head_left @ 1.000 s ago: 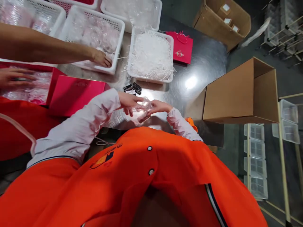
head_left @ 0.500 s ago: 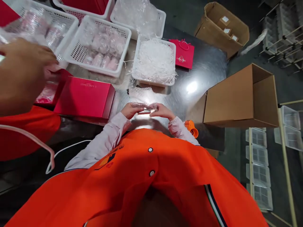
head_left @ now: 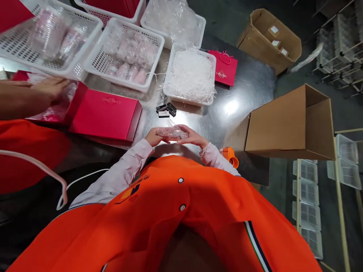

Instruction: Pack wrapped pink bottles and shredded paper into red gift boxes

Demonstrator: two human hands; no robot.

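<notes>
Between my two hands is a small bundle in clear bubble wrap (head_left: pixel 171 133), held just above the metal table in front of my body. My left hand (head_left: pixel 154 136) is closed on its left end. On the other end, my right hand (head_left: pixel 193 136) grips with the thumb and fingers. The item inside the wrap is mostly hidden; a thin pinkish edge shows below. Just beyond my hands lie several small black boxes (head_left: pixel 166 110), one with a white label upward.
White baskets hold wrapped pink items (head_left: pixel 129 56), shredded white paper (head_left: pixel 193 75) and bubble wrap (head_left: pixel 172 19). A closed pink box (head_left: pixel 106 115) lies left, beside a co-worker's hands (head_left: pixel 42 92) over an open box. Right are an orange tape dispenser (head_left: pixel 230 156) and an open carton (head_left: pixel 278 121).
The loose flap of bubble wrap has been folded down around the item, uncovering the black boxes. The co-worker's hand has moved down to the open pink box.
</notes>
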